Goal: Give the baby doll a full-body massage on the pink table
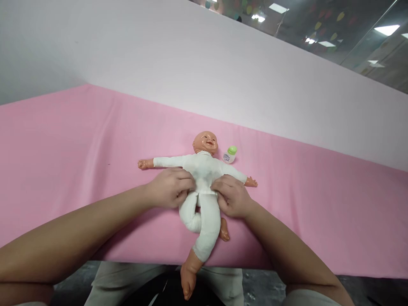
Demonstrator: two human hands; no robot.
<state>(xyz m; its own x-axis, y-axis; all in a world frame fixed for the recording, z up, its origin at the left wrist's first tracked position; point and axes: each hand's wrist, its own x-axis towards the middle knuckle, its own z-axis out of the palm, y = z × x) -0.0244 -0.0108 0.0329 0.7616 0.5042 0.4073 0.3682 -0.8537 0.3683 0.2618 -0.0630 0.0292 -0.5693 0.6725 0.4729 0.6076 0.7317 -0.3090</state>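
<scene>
**Doll held at the waist**

The doll lies face-up on the pink sheet, arms spread, one leg hanging past the near edge. The left hand and right hand flank its waist — fingers curled, pinching the white garment. A small green-capped bottle stands just beside the head.
</scene>
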